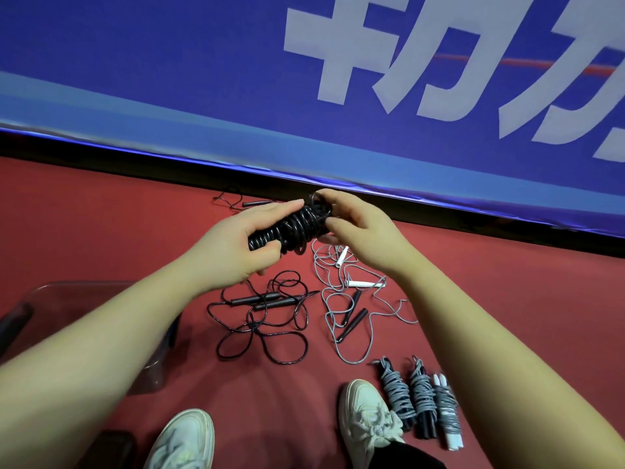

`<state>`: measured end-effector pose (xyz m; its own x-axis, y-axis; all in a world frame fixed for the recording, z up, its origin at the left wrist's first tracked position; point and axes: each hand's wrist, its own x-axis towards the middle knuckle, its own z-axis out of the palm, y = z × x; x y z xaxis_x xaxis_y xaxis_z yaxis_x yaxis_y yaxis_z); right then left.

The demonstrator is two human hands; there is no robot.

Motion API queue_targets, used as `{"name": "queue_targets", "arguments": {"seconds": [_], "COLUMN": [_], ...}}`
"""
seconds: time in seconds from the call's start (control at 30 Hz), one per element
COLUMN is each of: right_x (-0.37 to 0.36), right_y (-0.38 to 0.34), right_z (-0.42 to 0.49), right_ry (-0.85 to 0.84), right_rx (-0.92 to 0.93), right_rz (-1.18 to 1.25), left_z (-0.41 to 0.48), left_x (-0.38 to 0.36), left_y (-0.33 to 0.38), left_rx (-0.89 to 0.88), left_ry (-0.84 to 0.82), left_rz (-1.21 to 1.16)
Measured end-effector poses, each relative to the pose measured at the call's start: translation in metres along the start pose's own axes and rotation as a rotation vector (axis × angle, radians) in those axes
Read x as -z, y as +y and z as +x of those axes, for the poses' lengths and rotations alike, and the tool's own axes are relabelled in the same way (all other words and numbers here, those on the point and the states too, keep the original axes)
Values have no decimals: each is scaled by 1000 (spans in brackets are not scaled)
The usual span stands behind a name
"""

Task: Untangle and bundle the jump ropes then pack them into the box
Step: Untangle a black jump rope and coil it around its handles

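A black jump rope, wound into a tight bundle, is held above the red floor. My left hand grips the bundle's lower end. My right hand pinches the rope's loose loop at the upper end. On the floor below lie a loose black rope with its handles and a tangled grey rope with white and black handles. Three wound grey bundles lie side by side at the lower right. A clear plastic box sits at the left, partly hidden by my left forearm.
A blue banner wall with white characters stands right behind the ropes. Another thin rope with a black handle lies at its base. My two white shoes are at the bottom, the right one touching the grey bundles.
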<state>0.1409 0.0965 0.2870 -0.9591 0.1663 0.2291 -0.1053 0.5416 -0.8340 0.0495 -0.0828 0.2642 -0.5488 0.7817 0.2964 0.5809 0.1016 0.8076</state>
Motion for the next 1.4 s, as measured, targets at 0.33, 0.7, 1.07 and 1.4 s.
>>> {"name": "queue_targets", "arguments": {"seconds": [0.33, 0.7, 1.07, 1.4], "right_x": [-4, -1, -31, -22], "right_y": [1, 18, 38, 46], "right_z": [4, 0, 5, 9], "right_ry": [384, 203, 185, 395], "right_rx": [283, -338, -475, -341], "right_rz": [-160, 665, 932, 922], "left_z": [9, 17, 19, 26], "left_x": [-9, -30, -50, -48], "left_y": [4, -10, -11, -6], "left_rx": [199, 184, 173, 227], "left_ry": [110, 147, 37, 130], "left_rz": [-83, -161, 84, -128]}}
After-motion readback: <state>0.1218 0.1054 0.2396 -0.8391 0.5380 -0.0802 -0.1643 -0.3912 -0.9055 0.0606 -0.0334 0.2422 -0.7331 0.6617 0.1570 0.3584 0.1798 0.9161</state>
